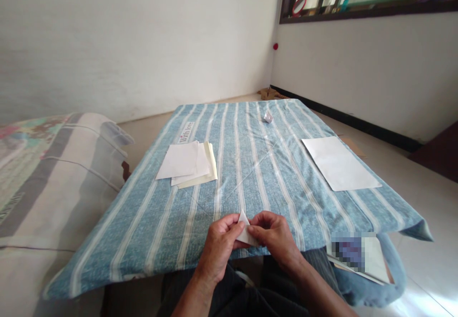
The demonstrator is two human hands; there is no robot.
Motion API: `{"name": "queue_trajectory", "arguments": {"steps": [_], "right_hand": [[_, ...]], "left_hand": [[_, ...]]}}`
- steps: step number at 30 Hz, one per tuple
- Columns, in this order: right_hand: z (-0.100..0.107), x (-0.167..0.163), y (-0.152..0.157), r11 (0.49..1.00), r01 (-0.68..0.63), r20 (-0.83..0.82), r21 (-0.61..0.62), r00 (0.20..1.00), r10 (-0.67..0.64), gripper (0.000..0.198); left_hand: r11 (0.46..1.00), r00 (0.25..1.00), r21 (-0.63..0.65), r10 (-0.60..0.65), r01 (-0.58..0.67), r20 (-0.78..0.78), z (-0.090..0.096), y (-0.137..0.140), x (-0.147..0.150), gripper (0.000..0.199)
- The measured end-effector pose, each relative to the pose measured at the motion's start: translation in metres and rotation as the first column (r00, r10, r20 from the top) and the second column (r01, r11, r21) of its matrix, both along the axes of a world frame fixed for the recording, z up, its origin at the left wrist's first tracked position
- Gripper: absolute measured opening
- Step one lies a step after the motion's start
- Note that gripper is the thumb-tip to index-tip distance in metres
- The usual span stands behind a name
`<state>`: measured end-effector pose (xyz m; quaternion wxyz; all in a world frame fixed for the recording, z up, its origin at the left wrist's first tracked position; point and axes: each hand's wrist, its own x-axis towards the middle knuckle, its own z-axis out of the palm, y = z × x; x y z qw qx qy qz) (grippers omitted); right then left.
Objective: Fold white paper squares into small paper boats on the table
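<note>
Between my two hands is a small folded piece of white paper (244,235), pointed at its top, held just over the table's near edge. My left hand (222,240) pinches it from the left, thumb on its face and fingers behind. From the right, my right hand (274,235) grips its other side with the thumb and bent fingers. The lower part of the paper is partly covered by my fingers. A small folded silvery-white paper piece (267,117) stands far off on the striped tablecloth (229,164).
Left on the cloth lies a fanned stack of white and cream paper sheets (186,164). A larger white sheet (339,163) lies to the right. Below the right edge, a blue stool (390,279) bears books or papers. A covered bed (82,164) stands at the left.
</note>
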<state>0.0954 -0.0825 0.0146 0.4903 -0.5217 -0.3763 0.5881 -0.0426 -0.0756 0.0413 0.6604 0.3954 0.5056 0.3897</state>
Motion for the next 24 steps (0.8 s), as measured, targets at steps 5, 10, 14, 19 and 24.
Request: {"name": "queue_trajectory", "arguments": {"steps": [5,10,14,19,24], "right_hand": [[0.002,0.005,-0.002,0.998,-0.055,-0.115,0.032,0.992,0.058,0.019],[0.005,0.013,-0.007,0.985,-0.140,-0.051,0.101,0.988,0.145,0.014],[0.010,0.020,-0.013,0.937,-0.261,0.068,0.232,0.965,0.252,0.027],[0.017,0.025,-0.015,0.827,-0.436,0.385,0.356,0.874,0.296,0.046],[0.019,0.023,-0.014,0.777,-0.496,0.591,0.387,0.780,0.204,0.034]], "left_hand": [[0.998,0.999,-0.017,0.054,-0.054,-0.006,0.000,0.002,-0.003,0.032],[0.988,0.990,-0.075,0.138,-0.136,0.027,0.002,0.003,-0.004,0.036],[0.958,0.966,-0.139,0.258,-0.250,0.036,0.005,0.004,-0.003,0.048],[0.957,0.964,-0.146,0.262,-0.251,0.056,0.007,0.003,-0.001,0.048],[0.968,0.973,-0.138,0.220,-0.210,0.065,0.007,0.001,0.001,0.043]]}}
